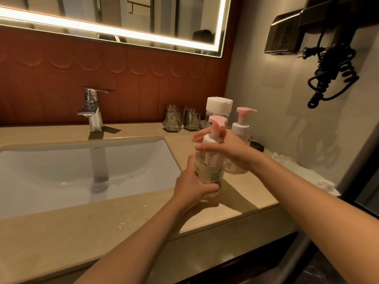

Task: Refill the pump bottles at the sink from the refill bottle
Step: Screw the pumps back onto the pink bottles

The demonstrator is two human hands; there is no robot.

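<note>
Pump bottle near the countertop's front edge, beside the sink: left hand clamps its base, right hand fingers wrap the collar. Twist squarely, bottle upright.

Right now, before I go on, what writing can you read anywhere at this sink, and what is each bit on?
"HEG..", last letters unclear: back rim of the sink.
"..VES", the end of a word, the rest out of sight: label of the held pump bottle.
Fine print on that label and on the second pump bottle: too small to read.
Mark on the tap: too small.
</note>
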